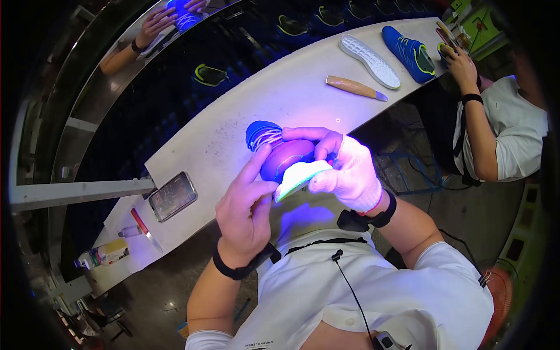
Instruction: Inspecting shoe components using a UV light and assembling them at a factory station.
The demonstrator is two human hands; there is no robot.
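Between my hands a blue sneaker (287, 156) with pale laces is held over the near edge of the white bench. At its toe, toward me, the white shoe sole (300, 177) glows under violet light; whether it is fully joined to the upper I cannot tell. My left hand (245, 207), bare, grips the sneaker's left side with the fingertips at the sole's edge. On the other side my right hand (347, 172), in a white glove with the fingers uncovered, has its thumb on the sole and its index finger across the upper.
Right along the bench (201, 137) lie a wooden-handled tool (356, 87), a loose white sole (370, 61) and another blue sneaker (408, 53). Leftward are a phone (173, 196), a red-handled knife (146, 229) and a bottle (102, 255). A co-worker (496, 128) works at the far right; dark shoes (210, 76) stand behind the bench.
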